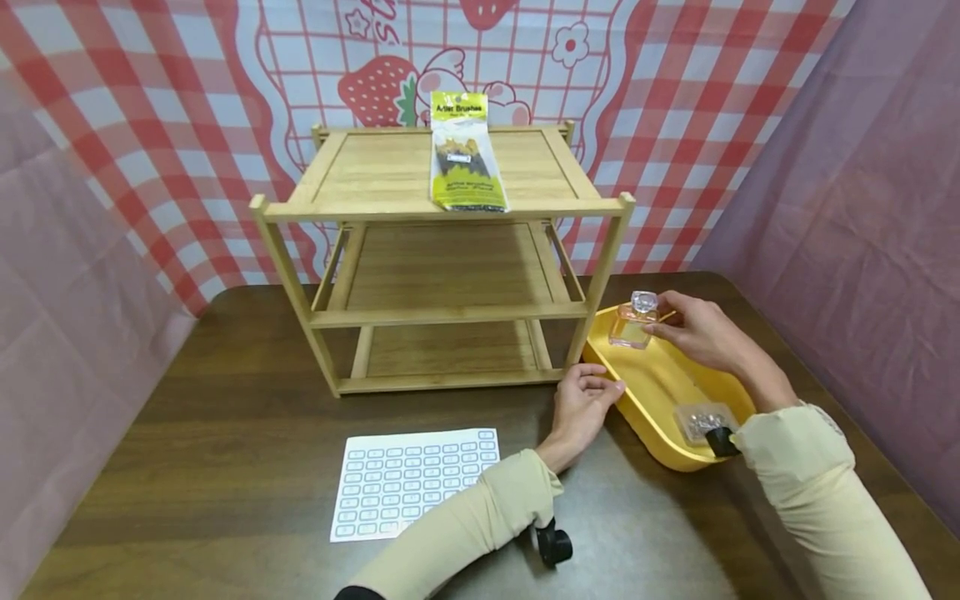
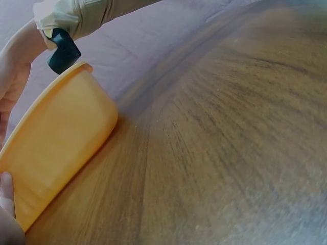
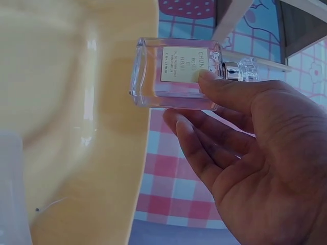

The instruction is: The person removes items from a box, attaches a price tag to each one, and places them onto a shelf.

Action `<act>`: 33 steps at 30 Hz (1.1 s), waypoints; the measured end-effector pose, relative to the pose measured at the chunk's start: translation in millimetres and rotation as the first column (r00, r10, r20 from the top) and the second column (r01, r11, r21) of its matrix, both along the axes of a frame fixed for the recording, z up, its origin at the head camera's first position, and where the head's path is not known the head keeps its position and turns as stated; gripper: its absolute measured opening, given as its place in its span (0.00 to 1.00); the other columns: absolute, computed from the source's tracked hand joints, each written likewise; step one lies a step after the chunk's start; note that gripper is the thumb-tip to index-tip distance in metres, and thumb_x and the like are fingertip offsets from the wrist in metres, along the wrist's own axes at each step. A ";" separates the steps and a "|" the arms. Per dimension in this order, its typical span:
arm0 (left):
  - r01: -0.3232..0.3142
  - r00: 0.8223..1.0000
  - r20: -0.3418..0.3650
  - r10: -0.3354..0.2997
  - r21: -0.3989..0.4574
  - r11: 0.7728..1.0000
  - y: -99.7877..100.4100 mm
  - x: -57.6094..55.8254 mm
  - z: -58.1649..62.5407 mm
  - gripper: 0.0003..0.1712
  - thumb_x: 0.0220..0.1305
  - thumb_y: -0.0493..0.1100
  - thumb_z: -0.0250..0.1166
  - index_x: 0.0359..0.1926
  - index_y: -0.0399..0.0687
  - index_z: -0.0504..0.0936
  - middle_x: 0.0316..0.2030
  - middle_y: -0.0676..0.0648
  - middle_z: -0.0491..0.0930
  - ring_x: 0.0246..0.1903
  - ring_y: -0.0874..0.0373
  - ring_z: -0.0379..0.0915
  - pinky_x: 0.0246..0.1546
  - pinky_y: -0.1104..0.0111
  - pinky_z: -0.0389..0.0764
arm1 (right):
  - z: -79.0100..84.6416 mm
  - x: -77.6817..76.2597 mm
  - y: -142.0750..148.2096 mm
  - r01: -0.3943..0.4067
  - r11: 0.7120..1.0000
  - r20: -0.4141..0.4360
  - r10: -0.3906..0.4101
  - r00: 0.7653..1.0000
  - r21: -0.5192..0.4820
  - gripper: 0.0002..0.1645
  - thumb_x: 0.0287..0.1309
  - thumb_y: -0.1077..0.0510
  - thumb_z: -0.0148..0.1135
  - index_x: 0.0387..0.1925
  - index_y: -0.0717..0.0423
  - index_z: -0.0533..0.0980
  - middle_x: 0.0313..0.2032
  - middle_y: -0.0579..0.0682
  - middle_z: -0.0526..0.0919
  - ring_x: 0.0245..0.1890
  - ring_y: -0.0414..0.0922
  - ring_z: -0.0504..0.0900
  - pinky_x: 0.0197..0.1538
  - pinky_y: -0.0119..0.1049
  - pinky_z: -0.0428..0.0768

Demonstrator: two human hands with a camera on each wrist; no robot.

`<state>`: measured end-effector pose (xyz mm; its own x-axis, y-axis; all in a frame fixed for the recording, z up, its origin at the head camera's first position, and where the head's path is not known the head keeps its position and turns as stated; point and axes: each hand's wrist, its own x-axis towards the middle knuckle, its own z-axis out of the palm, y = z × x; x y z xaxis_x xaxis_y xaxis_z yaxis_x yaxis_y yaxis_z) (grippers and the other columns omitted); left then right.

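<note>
In the head view my right hand (image 1: 701, 329) pinches a glass perfume bottle (image 1: 628, 327) between thumb and fingers, above the far end of a yellow tray (image 1: 643, 417). Pink-tinted glass, a pale label and a clear faceted cap (image 3: 248, 70) show in the right wrist view. My left hand (image 1: 583, 407) touches the tray's near left side, close to the rack's front right post, its fingers relaxed. A thumb (image 2: 7, 191) lies against the tray's outer wall in the left wrist view. Inside the tray sits a small clear box (image 1: 701, 421) of shiny pieces.
A three-tier wooden rack (image 1: 450, 317) stands left of the tray. On its top shelf lies a pack of artist brushes (image 1: 467, 158). A sheet of blue-bordered labels (image 1: 412, 475) is on the brown table (image 1: 225, 467). Behind hangs a red checked cloth (image 1: 667, 108).
</note>
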<state>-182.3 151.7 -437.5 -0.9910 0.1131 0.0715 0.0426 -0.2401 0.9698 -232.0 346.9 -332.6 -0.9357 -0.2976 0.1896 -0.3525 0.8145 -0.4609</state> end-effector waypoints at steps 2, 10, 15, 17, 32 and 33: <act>-0.002 1.000 0.002 0.002 0.000 1.000 0.2 0.4 -0.2 0.15 0.62 0.33 0.73 0.49 0.36 0.80 0.32 0.50 0.85 0.31 0.68 0.77 0.34 0.76 0.79 | 2.2 3.1 0.3 -0.002 1.000 -0.007 0.002 1.000 0.001 0.11 0.68 0.64 0.67 0.45 0.68 0.76 0.40 0.62 0.84 0.43 0.62 0.85 0.41 0.47 0.85; -0.004 1.000 0.031 0.004 0.007 1.000 2.4 2.5 -0.2 0.15 0.62 0.32 0.73 0.48 0.37 0.80 0.31 0.51 0.84 0.30 0.68 0.77 0.36 0.73 0.81 | 8.8 18.7 0.2 -0.005 1.000 -0.027 0.005 1.000 0.004 0.10 0.68 0.63 0.68 0.44 0.65 0.76 0.39 0.58 0.85 0.42 0.58 0.85 0.40 0.41 0.85; -0.007 0.999 0.053 0.004 0.055 0.998 4.3 4.8 0.0 0.14 0.62 0.30 0.72 0.48 0.34 0.80 0.30 0.49 0.83 0.28 0.65 0.79 0.42 0.57 0.86 | 12.3 30.7 -1.3 -0.001 1.000 -0.050 0.000 0.999 0.000 0.10 0.66 0.62 0.69 0.44 0.63 0.77 0.38 0.55 0.85 0.40 0.54 0.85 0.37 0.28 0.81; -0.006 0.998 0.062 0.001 0.072 0.997 4.9 5.6 -0.2 0.14 0.62 0.30 0.71 0.48 0.33 0.80 0.30 0.48 0.83 0.28 0.63 0.80 0.43 0.55 0.86 | 13.4 34.9 -2.3 0.001 1.000 -0.052 -0.001 0.999 -0.001 0.10 0.66 0.62 0.69 0.44 0.62 0.77 0.38 0.53 0.85 0.40 0.53 0.85 0.37 0.26 0.80; 0.068 0.996 0.057 -0.076 0.131 0.989 -19.3 11.1 9.3 0.14 0.66 0.30 0.68 0.50 0.27 0.80 0.34 0.47 0.84 0.33 0.55 0.84 0.45 0.62 0.86 | 17.0 62.6 -13.3 -0.047 0.999 -0.106 0.044 0.993 -0.028 0.08 0.65 0.64 0.70 0.42 0.58 0.78 0.37 0.48 0.86 0.39 0.41 0.84 0.38 0.26 0.80; 0.079 0.995 0.043 -0.086 0.135 0.988 -23.3 11.3 10.2 0.14 0.66 0.29 0.67 0.50 0.26 0.79 0.34 0.45 0.84 0.35 0.52 0.85 0.44 0.63 0.86 | 16.6 64.2 -14.4 -0.057 0.998 -0.108 0.053 0.993 -0.032 0.08 0.65 0.64 0.70 0.43 0.58 0.79 0.37 0.47 0.86 0.39 0.39 0.84 0.38 0.26 0.80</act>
<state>-171.0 128.4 -427.3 -0.9813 0.1877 0.0430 -0.0295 -0.3674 0.9296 -167.8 332.5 -316.0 -0.8919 -0.3393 0.2990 -0.4450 0.7765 -0.4461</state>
